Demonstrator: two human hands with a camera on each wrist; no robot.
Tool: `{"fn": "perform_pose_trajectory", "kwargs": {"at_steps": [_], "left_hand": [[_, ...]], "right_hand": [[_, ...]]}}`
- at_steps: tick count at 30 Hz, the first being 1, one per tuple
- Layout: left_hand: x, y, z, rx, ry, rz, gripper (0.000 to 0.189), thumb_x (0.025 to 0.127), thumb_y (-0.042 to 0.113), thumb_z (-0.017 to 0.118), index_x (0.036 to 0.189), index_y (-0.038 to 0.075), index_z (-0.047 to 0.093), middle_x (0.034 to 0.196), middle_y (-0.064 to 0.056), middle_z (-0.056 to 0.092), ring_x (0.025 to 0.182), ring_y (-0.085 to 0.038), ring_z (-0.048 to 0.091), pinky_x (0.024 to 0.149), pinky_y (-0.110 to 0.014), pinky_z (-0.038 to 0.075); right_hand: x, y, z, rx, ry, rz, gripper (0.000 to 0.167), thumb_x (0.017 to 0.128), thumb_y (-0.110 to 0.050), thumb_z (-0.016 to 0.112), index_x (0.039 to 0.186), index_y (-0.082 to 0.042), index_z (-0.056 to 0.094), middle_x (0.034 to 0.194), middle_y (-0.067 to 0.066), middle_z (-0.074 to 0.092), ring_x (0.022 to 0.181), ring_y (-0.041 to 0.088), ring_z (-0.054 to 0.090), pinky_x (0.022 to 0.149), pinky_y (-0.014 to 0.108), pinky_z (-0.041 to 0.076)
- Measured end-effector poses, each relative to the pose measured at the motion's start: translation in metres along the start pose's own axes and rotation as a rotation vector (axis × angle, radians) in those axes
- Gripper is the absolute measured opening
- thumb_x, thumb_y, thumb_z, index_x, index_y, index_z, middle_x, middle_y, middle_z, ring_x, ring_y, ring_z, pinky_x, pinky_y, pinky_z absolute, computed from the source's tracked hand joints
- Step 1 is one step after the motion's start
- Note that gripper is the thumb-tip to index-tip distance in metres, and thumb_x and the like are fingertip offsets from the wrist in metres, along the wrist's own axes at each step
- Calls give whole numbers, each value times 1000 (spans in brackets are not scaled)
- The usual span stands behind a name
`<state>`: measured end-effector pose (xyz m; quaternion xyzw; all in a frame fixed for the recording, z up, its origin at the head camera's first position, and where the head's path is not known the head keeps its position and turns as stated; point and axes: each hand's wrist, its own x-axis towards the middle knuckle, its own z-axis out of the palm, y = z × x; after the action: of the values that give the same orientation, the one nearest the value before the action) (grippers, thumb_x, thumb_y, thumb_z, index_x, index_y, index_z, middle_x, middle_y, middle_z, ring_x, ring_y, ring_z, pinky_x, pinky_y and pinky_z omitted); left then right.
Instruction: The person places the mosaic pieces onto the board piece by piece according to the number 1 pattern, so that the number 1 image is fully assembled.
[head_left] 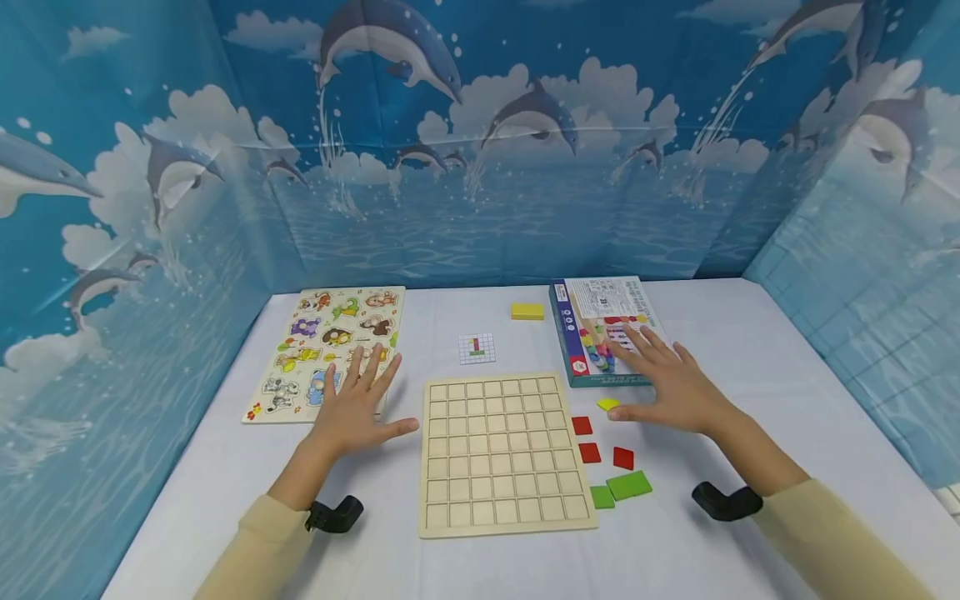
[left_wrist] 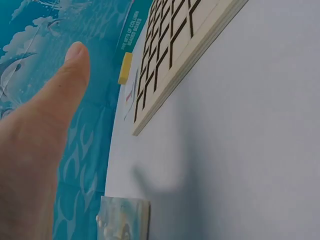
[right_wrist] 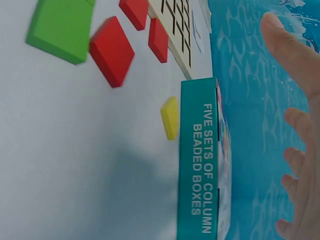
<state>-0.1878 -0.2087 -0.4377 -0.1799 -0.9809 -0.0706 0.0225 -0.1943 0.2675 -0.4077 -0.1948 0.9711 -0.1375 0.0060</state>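
Note:
My left hand hovers with fingers spread over the lower right part of an animal puzzle board, holding nothing. My right hand, fingers spread too, hangs above the table by the front of a teal-edged box. Between the hands lies a wooden grid board of square cells. Along its right side are several red tiles, a green rectangular tile with a smaller green tile beside it, and a yellow tile near my right thumb.
Behind the grid board lies a small pattern card with coloured squares. A yellow block stands farther back, left of the box. Dolphin-print cloth walls the white table at the back and both sides.

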Motion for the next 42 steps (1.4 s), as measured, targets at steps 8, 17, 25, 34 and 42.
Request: {"fn": "perform_pose_trajectory", "kwargs": {"at_steps": [8, 17, 25, 34, 42], "left_hand": [[-10, 14, 18, -48, 50, 28, 108, 76, 78, 57, 158, 17, 20, 163, -10, 6, 148, -36, -2, 109, -69, 3], [-23, 32, 32, -121, 73, 80, 110, 76, 75, 60, 157, 11, 22, 161, -15, 16, 147, -38, 11, 112, -64, 11], [-30, 43, 43, -222, 15, 75, 109, 77, 74, 61, 156, 10, 22, 161, -13, 16, 147, -34, 13, 112, -61, 17], [-33, 46, 50, -276, -38, 51, 109, 78, 73, 62, 156, 9, 21, 161, -13, 14, 147, -31, 12, 115, -54, 13], [-34, 44, 54, -305, -71, 41, 109, 79, 72, 61, 156, 8, 19, 162, -12, 13, 148, -30, 9, 116, -53, 12]], "right_hand": [[-9, 0, 22, 64, 97, 15, 89, 78, -55, 75, 150, -16, 41, 159, 16, 24, 144, 43, 17, 104, 73, 16], [-18, 0, 46, 165, 188, 14, 62, 83, -36, 78, 134, -8, 59, 144, 16, 46, 132, 42, 36, 99, 72, 30], [-19, 0, 55, 203, 189, 45, 44, 83, -24, 78, 120, -2, 69, 114, 15, 61, 108, 35, 52, 90, 59, 47], [-13, 3, 60, 224, 162, 80, 35, 83, -20, 79, 111, -1, 72, 89, 2, 59, 83, 19, 52, 71, 36, 50], [-10, 6, 67, 224, 177, 102, 30, 83, -19, 79, 107, -1, 73, 88, 2, 58, 80, 20, 51, 69, 35, 48]]}}
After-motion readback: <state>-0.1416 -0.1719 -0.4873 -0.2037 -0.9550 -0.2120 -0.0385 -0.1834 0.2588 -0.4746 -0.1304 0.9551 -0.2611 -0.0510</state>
